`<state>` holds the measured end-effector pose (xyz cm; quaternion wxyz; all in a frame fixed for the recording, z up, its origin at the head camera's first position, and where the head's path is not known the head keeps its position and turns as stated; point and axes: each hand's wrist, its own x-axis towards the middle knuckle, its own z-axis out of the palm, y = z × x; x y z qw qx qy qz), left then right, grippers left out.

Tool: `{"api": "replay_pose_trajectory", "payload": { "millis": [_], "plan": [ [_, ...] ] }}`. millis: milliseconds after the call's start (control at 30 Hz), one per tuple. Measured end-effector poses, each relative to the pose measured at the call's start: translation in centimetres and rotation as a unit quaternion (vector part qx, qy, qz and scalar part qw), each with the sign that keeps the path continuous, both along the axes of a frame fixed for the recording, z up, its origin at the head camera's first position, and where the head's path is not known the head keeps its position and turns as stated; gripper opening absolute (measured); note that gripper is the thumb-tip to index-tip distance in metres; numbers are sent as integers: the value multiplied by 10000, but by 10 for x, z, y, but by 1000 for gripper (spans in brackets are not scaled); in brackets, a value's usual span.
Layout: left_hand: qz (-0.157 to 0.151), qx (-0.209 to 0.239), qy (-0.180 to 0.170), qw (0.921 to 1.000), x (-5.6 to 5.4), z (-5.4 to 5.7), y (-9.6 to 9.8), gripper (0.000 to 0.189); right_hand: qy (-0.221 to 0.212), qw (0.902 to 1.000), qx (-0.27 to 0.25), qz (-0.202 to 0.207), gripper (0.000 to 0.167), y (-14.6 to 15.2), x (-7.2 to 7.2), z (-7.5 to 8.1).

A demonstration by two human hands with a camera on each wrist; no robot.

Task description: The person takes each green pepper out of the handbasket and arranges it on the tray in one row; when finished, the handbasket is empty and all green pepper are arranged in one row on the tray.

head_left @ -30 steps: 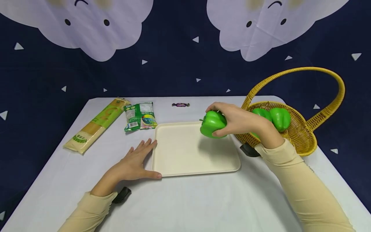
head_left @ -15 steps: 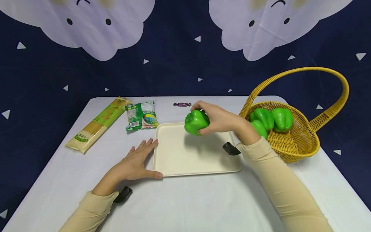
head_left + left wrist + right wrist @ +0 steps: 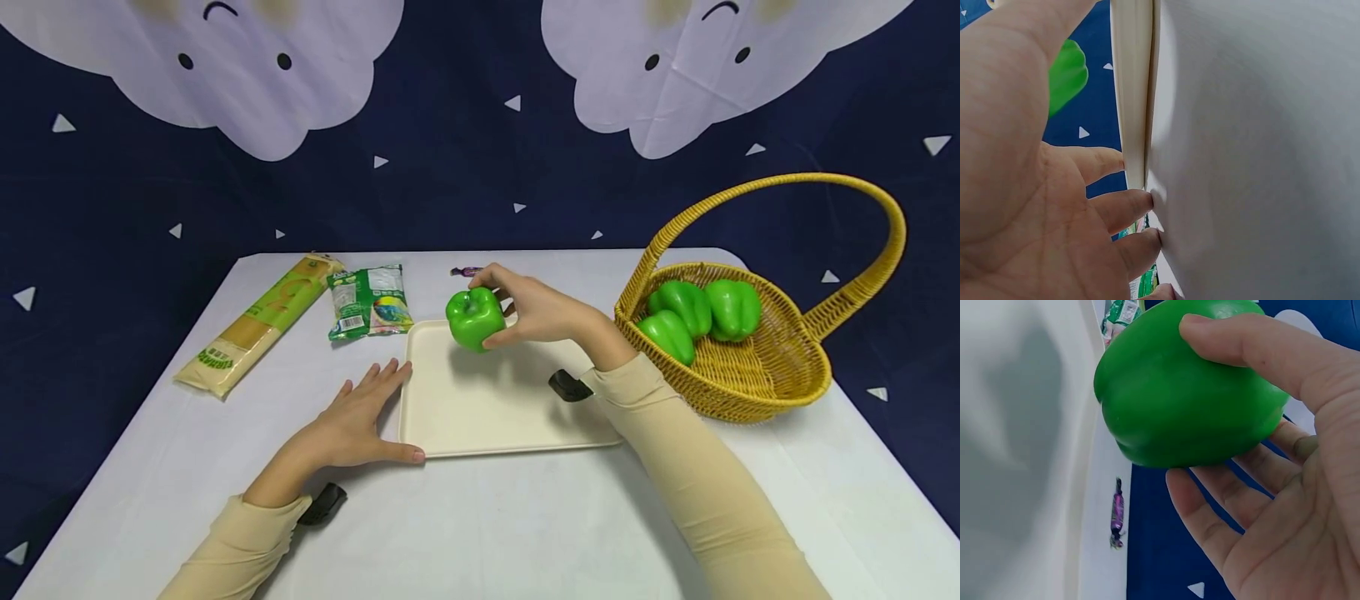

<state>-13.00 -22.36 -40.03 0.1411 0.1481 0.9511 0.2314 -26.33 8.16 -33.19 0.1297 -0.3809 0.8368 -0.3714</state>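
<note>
A green bell pepper (image 3: 475,320) hangs above the back left part of a cream tray (image 3: 510,417), its shadow falling on the tray. My right hand (image 3: 543,312) grips it between thumb and fingers; the right wrist view shows the thumb across one side of the pepper (image 3: 1179,394) and fingertips against the other. With fingers spread, my left hand (image 3: 348,429) touches the tray's left edge, thumb at the front corner. In the left wrist view, fingertips meet the tray's side wall (image 3: 1132,94) and the white cloth.
A yellow wicker basket (image 3: 750,400) with a tall handle stands at the right, holding three green bell peppers (image 3: 732,310). At the back left lie a long noodle-like packet (image 3: 262,321) and a green snack bag (image 3: 370,302). A purple wrapped candy (image 3: 465,272) lies behind the tray.
My right hand has carried the bell pepper leftward from the tray's right side to above its left part. The basket's peppers are now uncovered. My left hand stays at the tray's edge.
</note>
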Motion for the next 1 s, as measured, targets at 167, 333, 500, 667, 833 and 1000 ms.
{"api": "replay_pose_trajectory", "payload": {
  "millis": [167,333,500,667,833,1000],
  "plan": [
    [11,7,-16,10000,0,-1,0,132,-260,9994,-232,6,80,-9,-4,-8],
    [29,32,-23,10000,0,-1,0,132,-474,9984,-297,-43,81,-19,-9,-15],
    [33,63,-13,10000,0,-2,-1,133,-641,9974,-323,-115,82,-29,-12,-22],
    [43,70,1,10000,-1,-3,0,135,-696,9970,-297,-157,85,-38,-14,-29],
    [44,63,28,10000,0,-3,0,137,-695,9972,-224,-183,87,-45,-17,-33],
    [33,70,46,10000,0,-3,-1,137,-683,9974,-141,-165,88,-50,-19,-35]
  ]
}}
